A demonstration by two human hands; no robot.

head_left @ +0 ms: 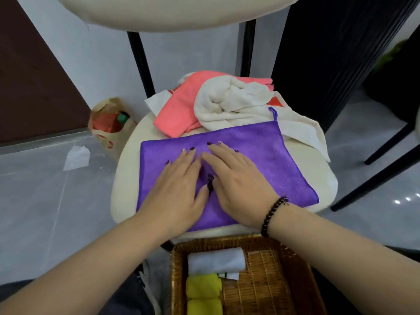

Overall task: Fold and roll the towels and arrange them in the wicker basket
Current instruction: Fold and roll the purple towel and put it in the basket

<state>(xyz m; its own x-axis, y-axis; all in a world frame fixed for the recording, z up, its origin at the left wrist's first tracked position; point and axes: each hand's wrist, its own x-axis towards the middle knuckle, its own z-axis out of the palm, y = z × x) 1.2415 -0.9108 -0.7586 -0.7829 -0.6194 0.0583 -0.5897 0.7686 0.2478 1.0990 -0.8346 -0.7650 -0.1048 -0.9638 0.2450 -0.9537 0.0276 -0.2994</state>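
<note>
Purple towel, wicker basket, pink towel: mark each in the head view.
purple towel [272, 160]: head view, bare right part beside the hands.
wicker basket [268, 280]: head view, bare woven floor.
pink towel [177, 114]: head view, middle of the fold.

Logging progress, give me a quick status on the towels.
Left hand, right hand flat on purple towel. Three rolls in wicker basket. Nothing blocking.

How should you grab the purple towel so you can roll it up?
Probably by the short edge near the left hand, coming in from the left. The purple towel lies flat and folded on the chair seat, so pinch both corners of that end and roll rightward. The far right corner carries a small hanging loop; ending there would leave it outside. Both the left and the right hand press flat now.
</note>
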